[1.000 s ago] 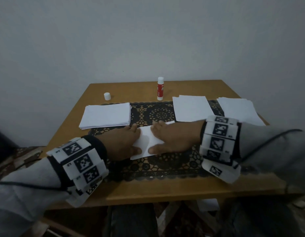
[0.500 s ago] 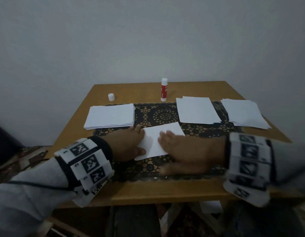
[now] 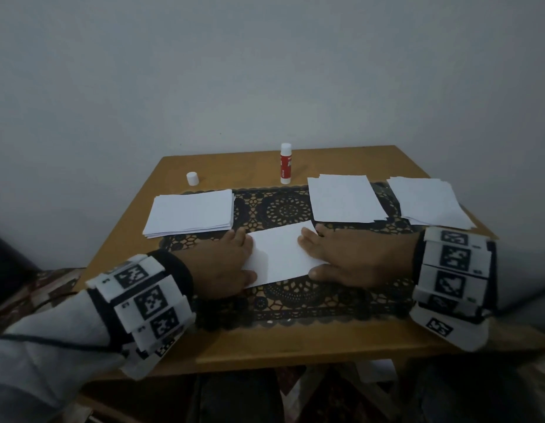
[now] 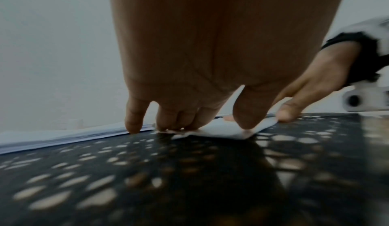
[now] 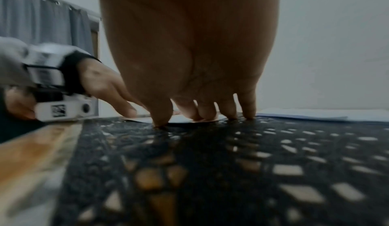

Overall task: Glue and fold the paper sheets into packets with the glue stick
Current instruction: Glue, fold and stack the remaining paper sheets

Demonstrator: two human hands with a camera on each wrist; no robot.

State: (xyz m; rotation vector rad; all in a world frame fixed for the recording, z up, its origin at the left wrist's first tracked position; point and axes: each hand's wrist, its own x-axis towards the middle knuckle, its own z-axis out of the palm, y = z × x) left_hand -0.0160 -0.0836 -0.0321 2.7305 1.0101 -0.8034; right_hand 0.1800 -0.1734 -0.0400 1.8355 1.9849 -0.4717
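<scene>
A folded white paper sheet point(image 3: 280, 254) lies flat on the black lace mat point(image 3: 283, 209) in the middle of the table. My left hand point(image 3: 231, 261) presses its left end with straight fingers point(image 4: 168, 121). At the sheet's right end my right hand point(image 3: 335, 257) lies flat, its fingertips point(image 5: 195, 113) on the paper point(image 5: 183, 120). The red-and-white glue stick point(image 3: 286, 163) stands upright at the back of the table, uncapped, and its white cap point(image 3: 192, 178) sits to the left of it.
A stack of white sheets point(image 3: 192, 212) lies at the left. Two more paper stacks lie at the right, one point(image 3: 344, 198) on the mat and one point(image 3: 427, 203) near the table's right edge. The wooden table point(image 3: 295, 340) stands against a pale wall.
My right hand has slid rightward along the sheet from the middle to its right end. The left hand has stayed on the left end. The sheet now lies flat and stretched out.
</scene>
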